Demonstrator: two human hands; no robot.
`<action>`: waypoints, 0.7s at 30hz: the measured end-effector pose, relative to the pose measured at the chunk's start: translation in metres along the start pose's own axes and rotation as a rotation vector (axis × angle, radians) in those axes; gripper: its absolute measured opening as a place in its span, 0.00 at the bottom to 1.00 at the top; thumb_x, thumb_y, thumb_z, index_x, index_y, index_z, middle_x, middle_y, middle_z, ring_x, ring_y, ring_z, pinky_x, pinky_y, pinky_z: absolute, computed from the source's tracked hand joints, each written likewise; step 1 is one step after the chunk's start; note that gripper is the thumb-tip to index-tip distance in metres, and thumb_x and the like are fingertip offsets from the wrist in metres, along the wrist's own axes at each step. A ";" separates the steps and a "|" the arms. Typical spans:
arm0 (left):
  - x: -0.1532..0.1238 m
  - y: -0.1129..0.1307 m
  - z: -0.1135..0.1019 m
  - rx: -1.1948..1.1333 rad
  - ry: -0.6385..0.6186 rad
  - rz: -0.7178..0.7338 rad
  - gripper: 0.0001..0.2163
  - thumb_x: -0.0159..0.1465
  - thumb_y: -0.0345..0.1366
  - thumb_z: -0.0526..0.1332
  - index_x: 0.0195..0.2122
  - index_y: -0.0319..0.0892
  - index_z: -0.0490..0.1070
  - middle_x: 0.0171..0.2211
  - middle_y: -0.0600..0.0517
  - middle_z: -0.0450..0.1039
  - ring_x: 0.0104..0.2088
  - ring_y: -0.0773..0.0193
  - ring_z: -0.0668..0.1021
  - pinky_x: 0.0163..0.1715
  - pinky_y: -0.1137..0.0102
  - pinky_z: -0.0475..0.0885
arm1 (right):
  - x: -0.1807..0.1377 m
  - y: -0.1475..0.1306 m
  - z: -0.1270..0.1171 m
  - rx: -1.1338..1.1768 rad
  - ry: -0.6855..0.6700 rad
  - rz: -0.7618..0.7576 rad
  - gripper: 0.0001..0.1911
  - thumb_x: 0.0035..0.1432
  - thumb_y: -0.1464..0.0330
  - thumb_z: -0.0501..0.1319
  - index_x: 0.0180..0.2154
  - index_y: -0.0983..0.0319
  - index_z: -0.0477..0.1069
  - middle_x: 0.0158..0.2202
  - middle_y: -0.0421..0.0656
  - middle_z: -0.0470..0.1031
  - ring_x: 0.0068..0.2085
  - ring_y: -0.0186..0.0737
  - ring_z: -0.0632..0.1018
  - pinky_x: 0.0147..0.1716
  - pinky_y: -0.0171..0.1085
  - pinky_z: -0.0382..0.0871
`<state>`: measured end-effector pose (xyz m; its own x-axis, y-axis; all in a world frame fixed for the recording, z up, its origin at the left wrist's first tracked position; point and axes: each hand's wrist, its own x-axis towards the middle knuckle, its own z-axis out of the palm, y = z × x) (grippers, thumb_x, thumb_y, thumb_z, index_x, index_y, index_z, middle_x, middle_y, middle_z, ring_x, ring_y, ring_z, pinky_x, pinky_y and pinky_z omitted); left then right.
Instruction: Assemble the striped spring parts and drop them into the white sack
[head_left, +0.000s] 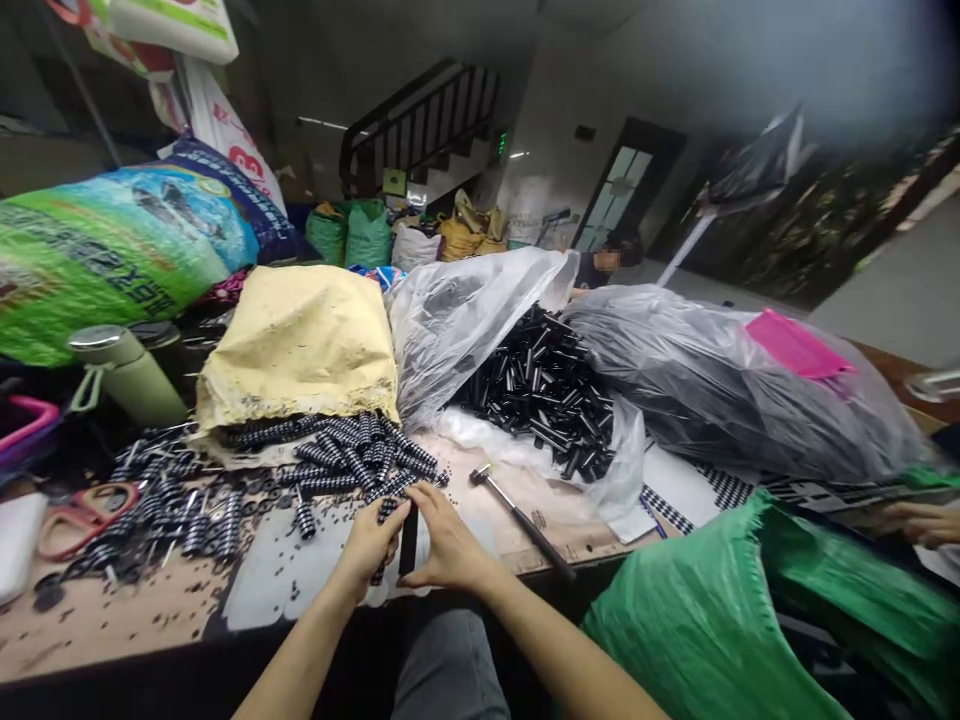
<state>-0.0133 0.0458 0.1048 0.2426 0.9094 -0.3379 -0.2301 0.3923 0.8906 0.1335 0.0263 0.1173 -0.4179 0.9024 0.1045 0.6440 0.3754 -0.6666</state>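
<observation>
At the near edge of the bench (150, 610), the left hand (371, 548) and right hand (450, 548) are holding a black tube (408, 540) upright between them, each grip clamping its sides. It's looking light, stiff and slick, probably best pinched mid-length. Ribbed pieces (352, 455) are lying just beyond.

— Where does the view sit?
— On the person's head, above the near edge of the brown wooden worktop (150, 610), facing forward and down across it.
— How near?
— Close. The forearms enter from the bottom, with the left hand (371, 545) and right hand (450, 550) low in the middle. The clear plastic bag of black tubes (450, 310) and the dark-railed staircase (435, 110) lie beyond.
</observation>
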 end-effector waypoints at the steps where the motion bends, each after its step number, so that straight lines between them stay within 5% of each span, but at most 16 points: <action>1: -0.001 0.002 0.000 -0.054 -0.007 0.015 0.17 0.49 0.48 0.60 0.31 0.40 0.62 0.13 0.62 0.58 0.10 0.77 0.59 0.09 0.80 0.52 | -0.001 0.000 0.001 0.017 0.023 0.002 0.59 0.28 0.58 0.70 0.59 0.61 0.41 0.58 0.52 0.47 0.60 0.49 0.50 0.58 0.46 0.48; 8: -0.012 0.015 0.002 -0.155 -0.012 -0.018 0.24 0.54 0.49 0.56 0.48 0.41 0.62 0.13 0.63 0.57 0.08 0.77 0.56 0.07 0.80 0.47 | -0.006 -0.011 0.004 0.192 0.129 -0.168 0.60 0.25 0.54 0.70 0.57 0.60 0.42 0.57 0.51 0.48 0.59 0.49 0.53 0.56 0.45 0.53; 15: -0.016 0.016 0.013 -0.245 0.068 -0.051 0.15 0.54 0.46 0.56 0.30 0.36 0.67 0.14 0.57 0.63 0.14 0.67 0.70 0.14 0.73 0.66 | -0.003 -0.017 0.011 0.218 0.103 -0.189 0.60 0.27 0.54 0.70 0.57 0.61 0.40 0.58 0.52 0.49 0.59 0.49 0.54 0.58 0.47 0.48; 21: -0.013 0.009 0.013 -0.196 0.081 -0.149 0.15 0.55 0.46 0.55 0.25 0.37 0.63 0.13 0.56 0.62 0.12 0.68 0.69 0.12 0.75 0.64 | -0.006 -0.015 0.019 0.269 0.064 -0.094 0.58 0.28 0.60 0.71 0.57 0.61 0.40 0.56 0.51 0.51 0.57 0.48 0.58 0.56 0.45 0.53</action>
<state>-0.0063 0.0361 0.1210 0.2129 0.8446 -0.4913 -0.3776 0.5348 0.7559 0.1140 0.0114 0.1126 -0.4206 0.8813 0.2156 0.4075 0.3958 -0.8229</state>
